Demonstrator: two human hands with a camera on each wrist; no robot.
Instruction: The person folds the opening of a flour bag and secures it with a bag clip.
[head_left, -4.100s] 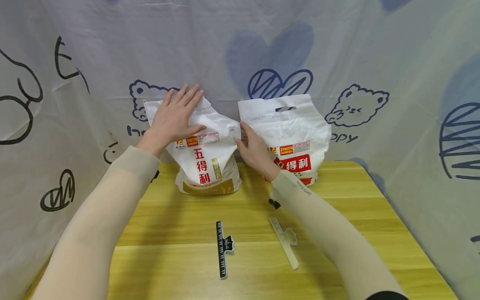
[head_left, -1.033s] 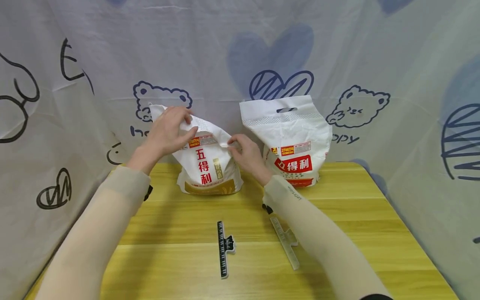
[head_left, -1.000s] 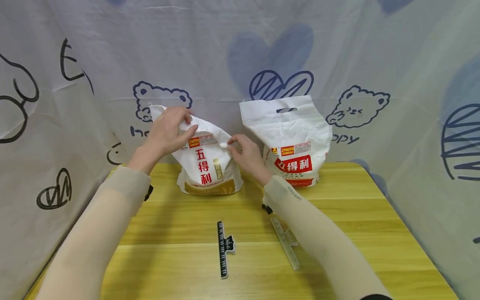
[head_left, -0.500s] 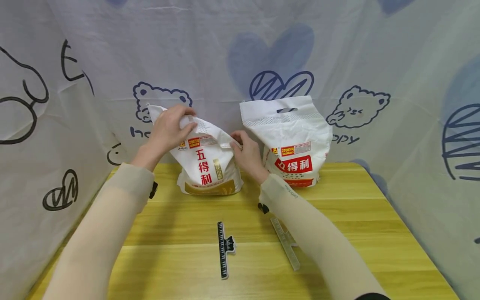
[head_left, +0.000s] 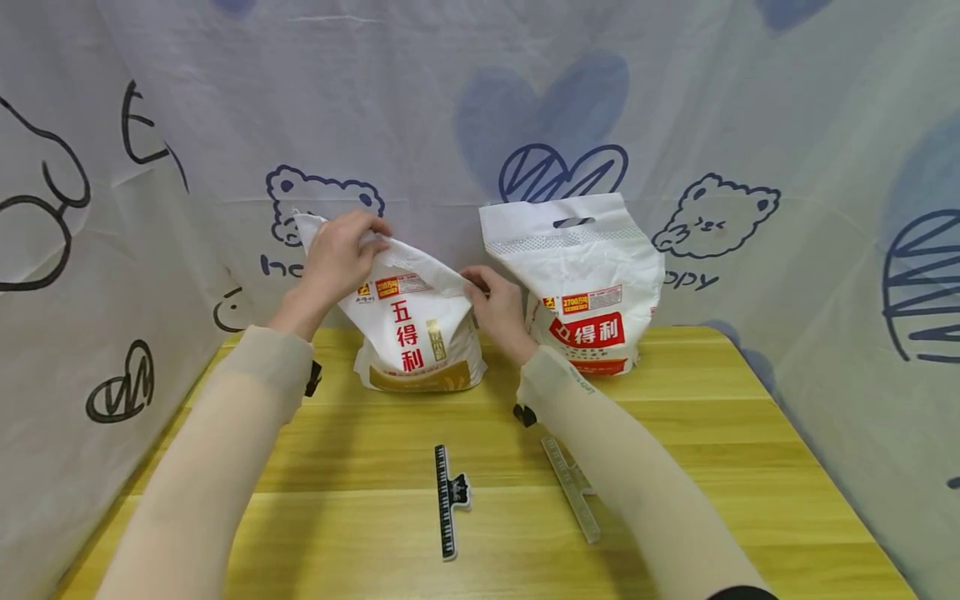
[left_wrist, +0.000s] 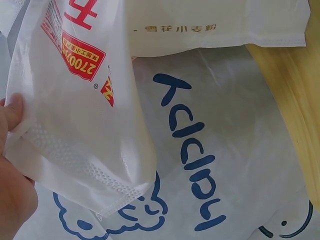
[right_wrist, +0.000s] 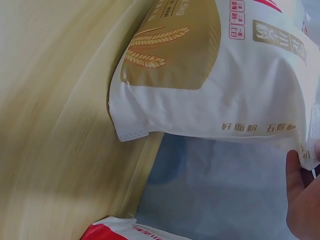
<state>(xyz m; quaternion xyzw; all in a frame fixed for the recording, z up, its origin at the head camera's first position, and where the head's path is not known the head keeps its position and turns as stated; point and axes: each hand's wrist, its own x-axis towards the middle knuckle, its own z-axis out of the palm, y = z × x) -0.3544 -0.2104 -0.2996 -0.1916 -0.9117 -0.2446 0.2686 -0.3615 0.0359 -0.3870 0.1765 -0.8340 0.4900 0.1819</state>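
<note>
A white flour bag [head_left: 416, 312] with red lettering and a gold base stands at the back of the table, its top edge folded forward. My left hand [head_left: 341, 254] grips the folded top towards the left; in the left wrist view its thumb [left_wrist: 15, 107] presses on the bag's face. At the right end of the fold, my right hand [head_left: 498, 308] pinches the corner between thumb and fingers. The right wrist view has this hand at its right edge, partly cut off, below the bag's printed side [right_wrist: 240, 90]. Fingertips behind the fold are hidden.
To the right stands a second flour bag [head_left: 592, 258] with a cut-out handle. Nearer on the wooden table [head_left: 337, 517] lie a black piano-key clip [head_left: 444, 504] and a pale translucent clip [head_left: 570, 492], partly under my right sleeve. A printed cloth [head_left: 420, 100] hangs behind.
Earlier my left hand lay spread over the bag's upright top; its fingers now curl over a folded-down edge. My right hand has shifted slightly along the corner, and the fold lies flatter.
</note>
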